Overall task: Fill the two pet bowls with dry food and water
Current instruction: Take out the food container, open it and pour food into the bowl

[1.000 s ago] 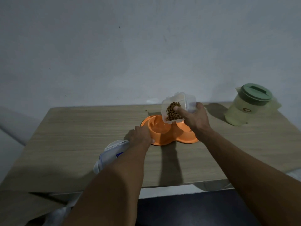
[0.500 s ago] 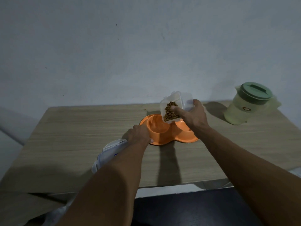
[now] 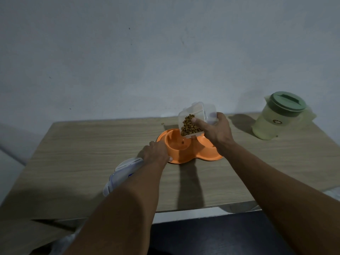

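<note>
An orange double pet bowl (image 3: 185,155) sits on the wooden table (image 3: 77,155). My right hand (image 3: 217,131) grips a clear plastic container (image 3: 196,116) of brown dry food (image 3: 188,125), tilted mouth-down over the left bowl. One kibble piece (image 3: 182,142) is in the left bowl. The right bowl (image 3: 206,144) is partly hidden behind my right wrist. My left hand (image 3: 156,153) rests against the dish's left rim, fingers curled on it. A pale green water pitcher (image 3: 276,118) with a darker green lid stands at the far right.
The container's clear lid (image 3: 121,173) with blue clips lies on the table under my left forearm. A stray kibble (image 3: 162,123) lies near the back edge. A bare wall rises right behind the table. The near table edge runs below my forearms.
My right hand has tipped the container a little further over the left bowl, and a piece of kibble has dropped in. My left hand stays on the dish rim.
</note>
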A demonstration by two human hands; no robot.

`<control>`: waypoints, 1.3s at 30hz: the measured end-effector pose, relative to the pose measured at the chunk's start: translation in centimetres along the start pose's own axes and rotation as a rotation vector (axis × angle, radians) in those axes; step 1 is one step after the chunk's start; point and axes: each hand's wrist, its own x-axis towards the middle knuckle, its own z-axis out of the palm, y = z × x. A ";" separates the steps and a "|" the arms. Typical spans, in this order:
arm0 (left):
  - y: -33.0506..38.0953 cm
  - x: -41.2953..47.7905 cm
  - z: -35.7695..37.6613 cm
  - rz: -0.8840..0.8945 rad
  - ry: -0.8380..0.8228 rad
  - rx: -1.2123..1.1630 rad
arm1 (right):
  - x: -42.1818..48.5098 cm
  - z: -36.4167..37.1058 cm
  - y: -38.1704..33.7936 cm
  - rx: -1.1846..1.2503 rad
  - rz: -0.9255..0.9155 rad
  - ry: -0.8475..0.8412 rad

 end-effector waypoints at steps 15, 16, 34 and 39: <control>0.1 -0.1 0.1 -0.017 0.004 0.010 | -0.2 -0.3 0.1 -0.048 0.014 0.003; 0.1 -0.1 0.1 -0.017 0.004 0.008 | -0.1 -0.3 0.1 -0.026 0.024 0.004; -0.1 0.3 0.4 -0.011 0.017 -0.019 | -0.1 -0.4 0.2 -0.020 0.054 0.033; -0.2 0.4 0.5 -0.010 0.020 -0.023 | 0.0 -0.4 0.4 -0.043 0.041 0.041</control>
